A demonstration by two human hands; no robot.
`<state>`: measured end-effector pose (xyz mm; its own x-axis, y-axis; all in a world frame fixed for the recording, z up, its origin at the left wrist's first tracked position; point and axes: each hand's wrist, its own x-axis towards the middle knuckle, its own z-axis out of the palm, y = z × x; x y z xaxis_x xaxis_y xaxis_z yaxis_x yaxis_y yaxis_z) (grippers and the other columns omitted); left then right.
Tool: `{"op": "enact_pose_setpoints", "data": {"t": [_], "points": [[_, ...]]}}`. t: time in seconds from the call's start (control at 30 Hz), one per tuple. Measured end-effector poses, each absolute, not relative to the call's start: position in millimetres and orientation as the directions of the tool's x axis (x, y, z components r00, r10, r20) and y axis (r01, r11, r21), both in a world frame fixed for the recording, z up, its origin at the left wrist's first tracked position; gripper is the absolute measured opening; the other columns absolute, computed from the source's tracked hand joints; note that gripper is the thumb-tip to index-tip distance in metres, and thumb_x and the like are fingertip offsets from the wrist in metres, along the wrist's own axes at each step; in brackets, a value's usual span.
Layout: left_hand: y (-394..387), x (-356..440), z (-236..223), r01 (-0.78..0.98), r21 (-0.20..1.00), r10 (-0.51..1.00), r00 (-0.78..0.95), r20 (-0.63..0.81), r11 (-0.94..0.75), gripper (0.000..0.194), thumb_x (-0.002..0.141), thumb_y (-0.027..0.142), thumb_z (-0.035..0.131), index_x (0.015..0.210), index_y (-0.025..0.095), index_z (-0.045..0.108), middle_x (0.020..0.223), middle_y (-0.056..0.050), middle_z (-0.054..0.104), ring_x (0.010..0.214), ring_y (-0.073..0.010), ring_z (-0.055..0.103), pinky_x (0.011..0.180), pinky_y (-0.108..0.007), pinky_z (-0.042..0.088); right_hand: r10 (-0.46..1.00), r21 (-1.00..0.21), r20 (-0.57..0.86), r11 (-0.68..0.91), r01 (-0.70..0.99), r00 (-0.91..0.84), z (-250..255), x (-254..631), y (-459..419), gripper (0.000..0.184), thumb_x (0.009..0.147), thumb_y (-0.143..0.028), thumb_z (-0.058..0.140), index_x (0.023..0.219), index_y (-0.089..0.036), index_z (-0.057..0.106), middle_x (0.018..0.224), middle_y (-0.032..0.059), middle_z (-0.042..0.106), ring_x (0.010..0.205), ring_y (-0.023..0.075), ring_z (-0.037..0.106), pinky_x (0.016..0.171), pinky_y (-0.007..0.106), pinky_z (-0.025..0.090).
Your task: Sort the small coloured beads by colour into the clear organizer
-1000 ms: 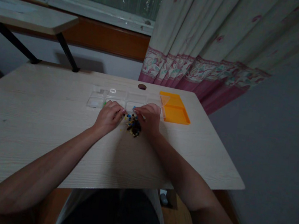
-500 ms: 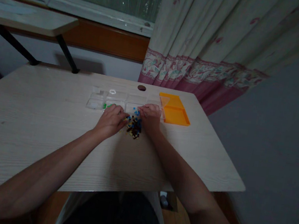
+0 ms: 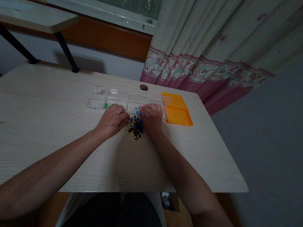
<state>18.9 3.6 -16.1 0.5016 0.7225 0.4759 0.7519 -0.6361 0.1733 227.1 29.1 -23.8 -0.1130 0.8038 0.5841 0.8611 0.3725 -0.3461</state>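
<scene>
A small heap of tiny coloured pieces, blue, yellow and dark, lies on the pale wooden table. My left hand rests curled just left of the heap, fingertips pinched at its edge. My right hand is curled on the heap's right side, its fingertips pinched over the blue pieces at the far end. What either pinch holds is too small to see. Behind both hands stands a clear compartment box; one compartment holds green pieces.
An orange lid or tray lies to the right of the clear box. A round cable hole sits near the table's far edge. A curtain, a window and a second table stand behind.
Both hands have shifted only slightly at the heap; my left hand crept toward the pile and my right fingertips moved up to the blue pieces. The camera view wobbled a little.
</scene>
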Motion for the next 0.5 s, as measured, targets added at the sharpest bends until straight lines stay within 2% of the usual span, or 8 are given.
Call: {"op": "enact_pose_setpoints", "data": {"t": [0.23, 0.5], "points": [[5.0, 19.3, -16.0, 0.747, 0.179, 0.719, 0.502, 0.480, -0.640, 0.017, 0.094, 0.030, 0.054, 0.093, 0.022, 0.070, 0.091, -0.008, 0.059, 0.092, -0.0254, 0.049, 0.078, -0.040, 0.040, 0.800, -0.343, 0.584, 0.395, 0.852, -0.136, -24.4, 228.4, 30.3, 0.020, 0.095, -0.036, 0.058, 0.094, -0.025, 0.075, 0.099, 0.0040, 0.070, 0.102, 0.0226, 0.053, 0.093, 0.040, 0.034], [7.9, 11.5, -16.0, 0.709, 0.178, 0.699, 0.563, 0.441, -0.683, 0.019, 0.088, 0.037, 0.066, 0.102, 0.025, 0.069, 0.095, -0.006, 0.060, 0.094, -0.0252, 0.048, 0.081, -0.040, 0.040, 0.799, -0.346, 0.584, 0.404, 0.846, -0.143, -22.9, 228.9, 27.9, 0.020, 0.095, -0.036, 0.058, 0.095, -0.025, 0.075, 0.098, 0.0032, 0.070, 0.102, 0.0217, 0.053, 0.092, 0.038, 0.034]]}}
